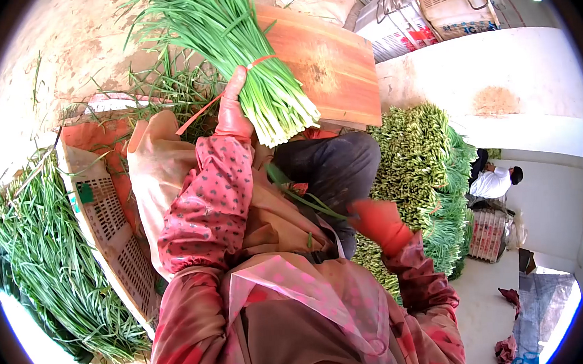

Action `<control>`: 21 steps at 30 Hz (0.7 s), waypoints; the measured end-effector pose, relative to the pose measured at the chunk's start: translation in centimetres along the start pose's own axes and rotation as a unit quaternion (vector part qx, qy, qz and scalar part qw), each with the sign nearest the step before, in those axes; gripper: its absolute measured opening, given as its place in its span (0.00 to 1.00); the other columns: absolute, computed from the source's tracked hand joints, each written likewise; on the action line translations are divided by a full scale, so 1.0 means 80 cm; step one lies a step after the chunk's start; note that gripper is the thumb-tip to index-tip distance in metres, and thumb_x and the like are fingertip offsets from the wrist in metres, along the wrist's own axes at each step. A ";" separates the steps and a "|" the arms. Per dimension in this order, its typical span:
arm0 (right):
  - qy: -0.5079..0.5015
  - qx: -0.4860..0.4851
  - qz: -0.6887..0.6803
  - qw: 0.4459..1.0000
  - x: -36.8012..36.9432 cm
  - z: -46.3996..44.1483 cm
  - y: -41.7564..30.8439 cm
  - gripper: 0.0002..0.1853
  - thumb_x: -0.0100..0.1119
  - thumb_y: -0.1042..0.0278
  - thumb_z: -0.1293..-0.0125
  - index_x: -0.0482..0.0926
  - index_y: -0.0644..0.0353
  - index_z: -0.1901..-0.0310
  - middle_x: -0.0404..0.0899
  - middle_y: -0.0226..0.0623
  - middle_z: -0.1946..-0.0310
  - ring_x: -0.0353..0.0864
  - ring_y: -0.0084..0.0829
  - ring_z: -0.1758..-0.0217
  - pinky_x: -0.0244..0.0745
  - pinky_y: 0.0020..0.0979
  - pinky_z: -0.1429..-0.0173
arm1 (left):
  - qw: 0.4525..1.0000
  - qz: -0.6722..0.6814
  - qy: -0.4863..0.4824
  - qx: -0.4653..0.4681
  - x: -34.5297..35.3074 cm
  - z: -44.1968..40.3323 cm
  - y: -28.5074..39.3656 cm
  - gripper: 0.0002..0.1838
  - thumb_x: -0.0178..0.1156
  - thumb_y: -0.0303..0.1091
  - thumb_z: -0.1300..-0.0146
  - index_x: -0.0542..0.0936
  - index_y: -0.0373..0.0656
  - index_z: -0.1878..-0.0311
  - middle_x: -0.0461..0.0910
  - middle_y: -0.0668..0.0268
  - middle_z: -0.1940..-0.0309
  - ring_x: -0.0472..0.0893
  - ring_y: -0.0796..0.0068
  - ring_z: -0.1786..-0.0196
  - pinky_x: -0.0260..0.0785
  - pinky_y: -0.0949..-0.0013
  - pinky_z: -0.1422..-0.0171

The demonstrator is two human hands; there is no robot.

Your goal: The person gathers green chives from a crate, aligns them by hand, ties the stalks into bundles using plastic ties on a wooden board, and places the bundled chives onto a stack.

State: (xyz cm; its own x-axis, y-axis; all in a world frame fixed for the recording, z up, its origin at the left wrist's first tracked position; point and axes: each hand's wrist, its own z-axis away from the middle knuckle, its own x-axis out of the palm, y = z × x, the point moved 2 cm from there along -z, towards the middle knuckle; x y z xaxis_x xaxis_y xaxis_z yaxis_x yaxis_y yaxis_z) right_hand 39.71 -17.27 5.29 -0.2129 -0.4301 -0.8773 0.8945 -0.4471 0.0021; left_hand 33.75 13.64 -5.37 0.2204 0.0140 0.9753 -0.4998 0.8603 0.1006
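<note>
My left hand [234, 109], in a reddish glove, is closed round a bunch of garlic chives [240, 51], its thumb over the stalks. A red tie [260, 61] circles the bunch, and a loose red end hangs to the left. The pale cut ends point down and right, above a wooden board [327, 63]. My right hand [377, 223], in a red glove and smeared by motion, is beside my knee. Several loose chive leaves [309, 202] trail from its fingers.
At left, a white plastic crate [110, 216] stands by a heap of loose chives [49, 263]. Stacked bunches of chives [413, 154] rise on my right. Scraps of leaves [182, 85] litter the floor ahead. Another person [495, 183] is bent over at far right.
</note>
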 end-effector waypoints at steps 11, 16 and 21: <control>0.374 -0.196 0.070 0.904 -0.125 -0.179 -0.099 0.18 0.58 0.67 0.41 0.78 0.46 0.48 0.77 0.31 0.43 0.71 0.40 0.38 0.59 0.46 0.31 | 0.999 -0.033 0.011 -0.004 -0.014 -0.003 -0.018 0.28 0.58 0.53 0.36 0.75 0.42 0.40 0.80 0.56 0.48 0.81 0.59 0.49 0.73 0.55 0.40; 0.344 -0.239 0.048 0.907 -0.110 -0.179 -0.086 0.06 0.59 0.64 0.42 0.79 0.50 0.62 0.74 0.34 0.40 0.67 0.41 0.33 0.53 0.52 0.26 | 0.999 -0.023 0.038 -0.004 -0.028 -0.009 -0.023 0.26 0.59 0.50 0.35 0.76 0.42 0.41 0.81 0.56 0.50 0.82 0.58 0.51 0.73 0.55 0.41; 0.265 -0.192 0.090 0.941 -0.084 -0.089 -0.082 0.04 0.63 0.63 0.42 0.82 0.51 0.67 0.77 0.35 0.44 0.73 0.39 0.38 0.62 0.48 0.31 | 1.000 -0.013 0.012 -0.008 -0.033 -0.017 -0.013 0.29 0.60 0.52 0.37 0.75 0.40 0.42 0.81 0.54 0.51 0.82 0.57 0.51 0.74 0.54 0.41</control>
State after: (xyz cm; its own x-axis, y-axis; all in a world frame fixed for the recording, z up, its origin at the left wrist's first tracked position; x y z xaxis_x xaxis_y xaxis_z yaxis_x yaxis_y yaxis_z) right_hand 38.07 -5.87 7.77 0.0901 0.0243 -0.9956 0.9950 -0.0447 0.0889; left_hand 34.84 13.39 -8.30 0.2538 0.0029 0.9673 -0.4798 0.8687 0.1233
